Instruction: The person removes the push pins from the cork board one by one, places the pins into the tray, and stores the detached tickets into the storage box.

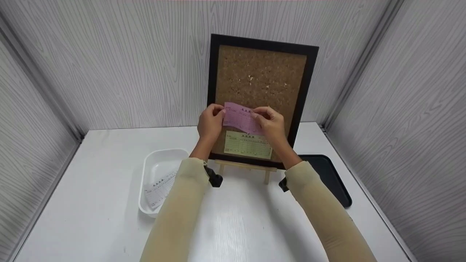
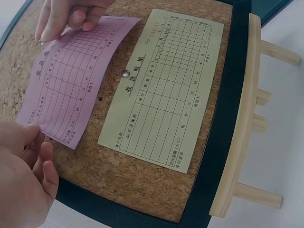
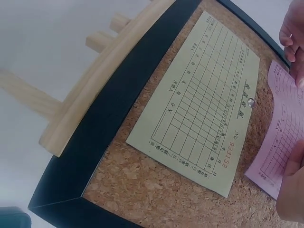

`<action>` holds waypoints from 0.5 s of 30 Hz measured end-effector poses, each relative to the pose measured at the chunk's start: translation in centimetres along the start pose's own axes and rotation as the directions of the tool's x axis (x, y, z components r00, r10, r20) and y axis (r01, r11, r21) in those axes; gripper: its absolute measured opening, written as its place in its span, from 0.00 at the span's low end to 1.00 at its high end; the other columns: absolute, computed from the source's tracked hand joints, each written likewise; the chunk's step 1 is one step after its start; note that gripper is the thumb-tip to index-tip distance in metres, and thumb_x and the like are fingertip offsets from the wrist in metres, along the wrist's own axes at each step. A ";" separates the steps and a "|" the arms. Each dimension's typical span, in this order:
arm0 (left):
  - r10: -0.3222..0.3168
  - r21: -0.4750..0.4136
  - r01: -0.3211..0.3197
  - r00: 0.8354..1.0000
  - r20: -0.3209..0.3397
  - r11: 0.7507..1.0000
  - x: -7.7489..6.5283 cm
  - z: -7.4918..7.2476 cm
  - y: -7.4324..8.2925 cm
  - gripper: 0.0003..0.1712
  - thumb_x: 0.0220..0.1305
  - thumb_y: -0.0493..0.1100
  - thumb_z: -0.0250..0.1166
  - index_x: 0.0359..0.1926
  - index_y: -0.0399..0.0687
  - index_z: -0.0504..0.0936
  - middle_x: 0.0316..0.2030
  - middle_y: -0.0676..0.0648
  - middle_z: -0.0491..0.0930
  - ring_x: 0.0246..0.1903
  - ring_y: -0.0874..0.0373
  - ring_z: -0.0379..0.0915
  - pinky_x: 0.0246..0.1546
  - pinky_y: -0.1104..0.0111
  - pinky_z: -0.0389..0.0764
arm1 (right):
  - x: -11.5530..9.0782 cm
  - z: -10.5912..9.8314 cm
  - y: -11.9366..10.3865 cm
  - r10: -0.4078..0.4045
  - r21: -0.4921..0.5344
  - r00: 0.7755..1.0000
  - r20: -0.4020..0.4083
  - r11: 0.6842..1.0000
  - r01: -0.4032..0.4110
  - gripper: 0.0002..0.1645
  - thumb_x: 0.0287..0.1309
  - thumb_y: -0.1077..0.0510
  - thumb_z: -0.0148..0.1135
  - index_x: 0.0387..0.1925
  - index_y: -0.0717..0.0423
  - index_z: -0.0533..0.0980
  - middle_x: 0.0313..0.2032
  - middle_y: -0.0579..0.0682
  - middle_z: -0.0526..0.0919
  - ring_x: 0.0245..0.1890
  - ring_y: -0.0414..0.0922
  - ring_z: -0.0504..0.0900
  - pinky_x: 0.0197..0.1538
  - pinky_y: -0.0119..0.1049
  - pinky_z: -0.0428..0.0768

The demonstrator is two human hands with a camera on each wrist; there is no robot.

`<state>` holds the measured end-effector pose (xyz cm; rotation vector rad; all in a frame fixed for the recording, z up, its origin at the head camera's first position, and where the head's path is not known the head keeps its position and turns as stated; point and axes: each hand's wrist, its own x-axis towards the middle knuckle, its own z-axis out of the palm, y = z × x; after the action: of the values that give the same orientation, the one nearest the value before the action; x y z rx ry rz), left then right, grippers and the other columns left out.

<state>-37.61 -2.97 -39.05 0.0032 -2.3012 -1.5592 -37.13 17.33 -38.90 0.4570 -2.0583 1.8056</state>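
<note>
A pink receipt slip (image 1: 238,118) is held against the lower half of the cork board (image 1: 260,80), bowed away from it in both wrist views. My left hand (image 1: 211,122) pinches the slip's left end between thumb and fingers. At the slip's upper edge, right of its middle, my right hand (image 1: 271,123) has its thumb and fingers drawn together; a small pale glint like a thumbtack (image 2: 42,43) shows at the fingertips. Just below, a yellow-green receipt slip (image 1: 247,145) lies flat on the cork, a round shiny thumbtack (image 2: 125,74) at its top edge.
A wooden easel (image 1: 245,165) props up the black-framed board on the white table (image 1: 102,174). To the left stands a white tray (image 1: 165,154) with a white printed slip (image 1: 158,191) in it. Behind my right forearm lies a black tray (image 1: 333,174).
</note>
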 end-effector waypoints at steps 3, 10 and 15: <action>0.000 -0.002 0.000 1.000 0.000 1.000 0.0 -0.2 0.0 0.11 0.74 0.48 0.59 0.49 0.50 0.83 0.41 0.49 0.82 0.39 0.56 0.75 0.38 0.64 0.71 | -0.2 -0.3 -0.1 0.010 0.002 1.000 0.003 1.000 -0.010 0.11 0.63 0.59 0.69 0.44 0.63 0.83 0.35 0.52 0.83 0.31 0.40 0.74 0.33 0.31 0.72; -0.007 0.001 0.007 1.000 0.015 1.000 -0.2 -0.5 -0.3 0.11 0.73 0.48 0.60 0.49 0.50 0.83 0.40 0.48 0.82 0.38 0.56 0.75 0.37 0.64 0.72 | -1.0 -1.2 -0.2 0.007 -0.049 1.000 -0.020 0.999 -0.008 0.10 0.63 0.57 0.69 0.43 0.58 0.85 0.34 0.49 0.82 0.31 0.40 0.74 0.33 0.30 0.73; -0.017 -0.028 0.018 0.999 0.033 0.999 -0.7 -1.1 -0.4 0.11 0.74 0.48 0.60 0.50 0.50 0.82 0.42 0.48 0.81 0.38 0.56 0.75 0.37 0.64 0.72 | -1.8 -2.0 0.0 -0.012 -0.071 1.000 -0.022 0.997 0.010 0.10 0.63 0.56 0.69 0.43 0.59 0.84 0.33 0.48 0.82 0.29 0.42 0.74 0.32 0.34 0.75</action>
<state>-36.70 -3.98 -39.24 -0.0095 -2.3095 -1.6119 -35.44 19.29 -39.48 0.4248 -2.0931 1.7172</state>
